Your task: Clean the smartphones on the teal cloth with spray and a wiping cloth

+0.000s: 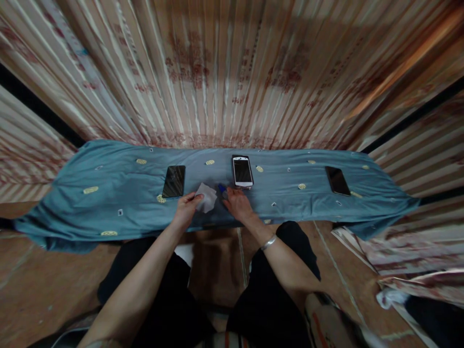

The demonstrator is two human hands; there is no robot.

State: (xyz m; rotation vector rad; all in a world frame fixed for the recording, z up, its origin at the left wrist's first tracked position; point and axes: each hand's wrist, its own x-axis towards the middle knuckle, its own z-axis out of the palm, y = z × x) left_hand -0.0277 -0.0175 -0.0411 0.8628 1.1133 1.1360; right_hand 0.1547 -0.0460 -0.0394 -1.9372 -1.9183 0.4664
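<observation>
The left hand pinches a white cloth at its near-left corner on the blue-covered bench. The right hand closes its grip on a small blue object, just near the white phone.

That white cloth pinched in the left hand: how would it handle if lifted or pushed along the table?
The white cloth is probably floppy: it bends up unevenly where the left hand pinches its edge. It looks thin, so likely very light. Pushed across the blue table cover, it would likely bunch rather than slide flat.
</observation>
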